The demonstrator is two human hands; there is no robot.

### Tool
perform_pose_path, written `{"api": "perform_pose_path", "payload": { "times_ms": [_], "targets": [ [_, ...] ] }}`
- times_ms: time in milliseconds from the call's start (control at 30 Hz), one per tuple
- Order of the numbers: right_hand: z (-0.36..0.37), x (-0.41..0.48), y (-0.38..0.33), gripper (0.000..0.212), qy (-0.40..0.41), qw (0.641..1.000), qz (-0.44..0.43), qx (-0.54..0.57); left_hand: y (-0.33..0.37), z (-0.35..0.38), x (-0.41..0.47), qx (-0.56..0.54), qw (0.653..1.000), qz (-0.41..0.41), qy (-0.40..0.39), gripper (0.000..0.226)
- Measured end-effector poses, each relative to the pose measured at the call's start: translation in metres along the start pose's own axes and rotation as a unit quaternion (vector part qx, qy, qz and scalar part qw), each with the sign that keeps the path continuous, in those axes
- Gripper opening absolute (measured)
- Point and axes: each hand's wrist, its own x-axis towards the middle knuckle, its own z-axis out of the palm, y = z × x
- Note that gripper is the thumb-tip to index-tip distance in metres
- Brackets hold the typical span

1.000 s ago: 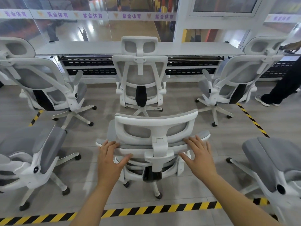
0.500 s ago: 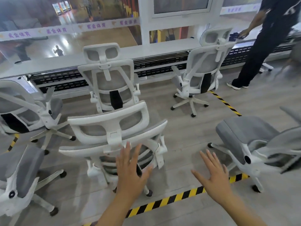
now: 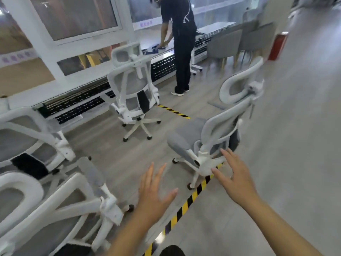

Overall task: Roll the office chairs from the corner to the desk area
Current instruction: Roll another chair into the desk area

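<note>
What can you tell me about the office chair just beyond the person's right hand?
The office chair has a white plastic frame, a grey padded seat, a grey mesh-looking back and a looped headrest on top. Its white star base stands on dark wheels, one at the yellow-and-black floor tape. It stands upright, side-on, seat pointing left. The right hand, spread open, is close to its lower back; contact is unclear in the blur.

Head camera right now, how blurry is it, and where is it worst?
Head view: motion blur throughout, worst on the nearest chair at lower left and along the right edge; left hand and right hand soft-edged; the chair at the desk is most readable.
</note>
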Motion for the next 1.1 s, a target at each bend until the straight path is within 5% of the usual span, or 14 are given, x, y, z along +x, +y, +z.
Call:
{"api": "perform_pose_path", "payload": {
  "times_ms": [367, 733, 933, 1100],
  "targets": [
    [-0.106, 0.109, 0.081, 0.068, 0.073, 0.994, 0.075, -0.034, 0.112, 0.065, 0.185, -0.055, 0.992, 0.098, -0.053, 0.069],
    [-0.2, 0.332, 0.138, 0.067, -0.042, 0.982, 0.087, -0.165, 0.175, 0.108, 0.358, -0.051, 0.982, 0.039, -0.178, 0.053],
    [-0.221, 0.417, 0.175, 0.072, -0.115, 0.969, 0.04, -0.215, 0.193, 0.104, 0.391, 0.001, 0.967, 0.033, -0.252, 0.053],
    [-0.243, 0.503, 0.206, 0.056, -0.22, 0.938, -0.034, -0.267, 0.205, 0.095, 0.413, -0.002, 0.956, -0.037, -0.29, 0.043]
  ]
}}
